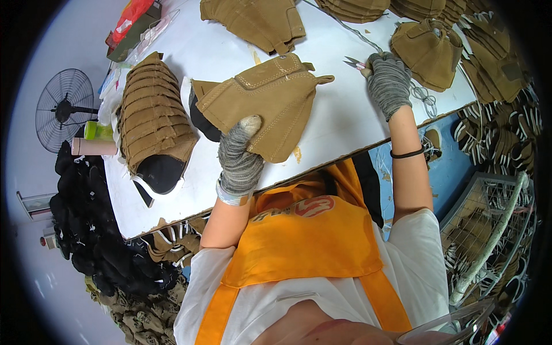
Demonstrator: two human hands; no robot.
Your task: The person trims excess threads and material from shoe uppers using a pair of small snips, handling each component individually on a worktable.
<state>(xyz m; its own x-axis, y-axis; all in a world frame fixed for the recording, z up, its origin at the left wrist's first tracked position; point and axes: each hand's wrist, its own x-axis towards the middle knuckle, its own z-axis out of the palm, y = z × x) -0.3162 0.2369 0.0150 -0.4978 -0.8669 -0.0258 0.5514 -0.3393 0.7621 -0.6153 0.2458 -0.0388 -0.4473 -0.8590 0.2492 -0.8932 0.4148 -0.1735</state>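
My left hand (241,156), in a grey knit glove with a bare thumb tip showing, grips the lower edge of a brown stitched shoe upper (282,109). The upper is raised a little above the white table, with a flap and a small loop along its far side. My right hand (389,85), also gloved in grey, is closed around a pair of small thread snips (355,63) whose blades point left. A grey cord (351,30) runs from near that hand to the far table edge. Next to the right hand sits another brown upper (426,54).
An overlapping stack of brown uppers (154,109) lies on the left of the table (339,109). More uppers (253,23) lie along the far side. A fan (64,109) and a heap of black pieces (109,241) stand left; a wire cart (489,224) stands right.
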